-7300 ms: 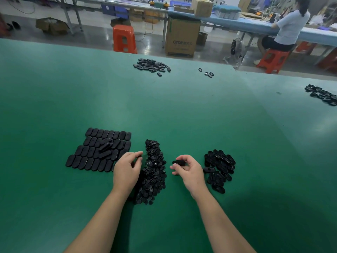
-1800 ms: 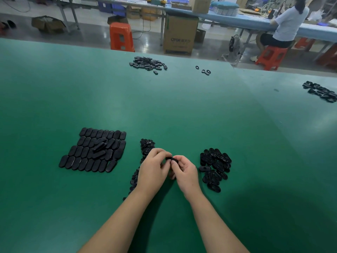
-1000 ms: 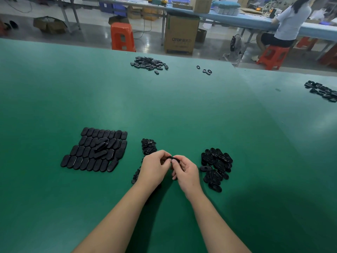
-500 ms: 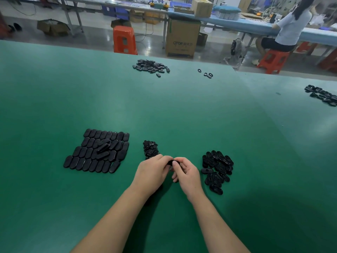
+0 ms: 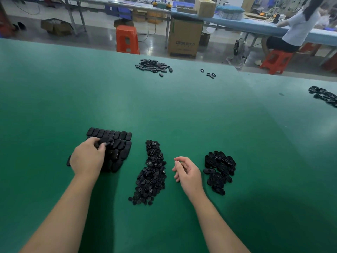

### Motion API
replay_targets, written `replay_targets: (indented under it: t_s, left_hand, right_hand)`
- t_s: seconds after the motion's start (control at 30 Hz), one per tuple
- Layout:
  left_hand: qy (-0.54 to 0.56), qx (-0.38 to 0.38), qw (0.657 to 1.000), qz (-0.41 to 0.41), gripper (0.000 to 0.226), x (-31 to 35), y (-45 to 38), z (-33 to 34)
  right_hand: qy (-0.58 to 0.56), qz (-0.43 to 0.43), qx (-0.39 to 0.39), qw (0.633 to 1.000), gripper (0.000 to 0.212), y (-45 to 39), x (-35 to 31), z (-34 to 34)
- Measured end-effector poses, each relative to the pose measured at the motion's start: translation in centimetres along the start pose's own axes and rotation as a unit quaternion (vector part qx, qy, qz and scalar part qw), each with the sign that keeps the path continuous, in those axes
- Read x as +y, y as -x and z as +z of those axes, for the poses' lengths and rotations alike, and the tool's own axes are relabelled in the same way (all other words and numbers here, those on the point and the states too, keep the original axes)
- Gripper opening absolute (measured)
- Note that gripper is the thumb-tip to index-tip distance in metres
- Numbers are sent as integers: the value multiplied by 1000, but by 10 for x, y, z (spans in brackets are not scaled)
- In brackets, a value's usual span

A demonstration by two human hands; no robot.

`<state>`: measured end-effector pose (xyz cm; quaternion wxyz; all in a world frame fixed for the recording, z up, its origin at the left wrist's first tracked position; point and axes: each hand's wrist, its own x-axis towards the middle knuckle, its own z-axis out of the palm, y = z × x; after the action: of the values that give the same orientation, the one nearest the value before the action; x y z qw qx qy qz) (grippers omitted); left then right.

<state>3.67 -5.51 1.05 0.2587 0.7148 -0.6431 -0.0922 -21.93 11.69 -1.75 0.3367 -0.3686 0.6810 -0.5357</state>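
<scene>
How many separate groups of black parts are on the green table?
6: neat rows, where the left hand grips an oval piece; small-parts heap between the hands; oval-shell pile right of the right hand; far pile; loose rings beside it; cluster at the right edge, partly cut off.

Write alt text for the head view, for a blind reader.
A left hand holds a black oval piece over rows of them; the right hand is open between a small-parts heap and an oval-shell heap on a green table.
</scene>
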Motion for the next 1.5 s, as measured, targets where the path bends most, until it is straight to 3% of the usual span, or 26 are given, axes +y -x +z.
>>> replay_targets:
  t_s: [0.17,0.27,0.37,0.43,0.87,1.17,1.33,1.43,1.5]
  left_hand:
    - [-17,-16,1000,4,24,0,-1,3]
    - [13,-30,995,98,18,17,9,5]
    - [37,-113,970,211,17,40,28,12]
    - [45,-167,957,233,17,52,41,20]
    - [111,-193,963,151,18,54,68,49]
    - [143,-136,965,170,9,45,81,53]
    - [137,-132,965,181,10,44,80,55]
    - [129,-129,966,184,11,43,81,57]
    - [121,-130,967,184,12,42,81,57]
  right_hand:
    - [11,4,-3,1000,13,0,-1,0]
    - [15,5,-4,1000,14,1,-1,0]
    - [21,4,-4,1000,15,1,-2,0]
    - [26,4,-4,1000,14,1,-2,0]
    - [52,-2,1,999,14,-1,2,1]
    - [81,3,-7,997,18,1,1,3]
    - [89,24,-49,995,18,0,-8,-7]
    - [146,10,-35,989,18,-6,-15,-35]
    - [260,-22,-24,965,14,-12,-20,-60]
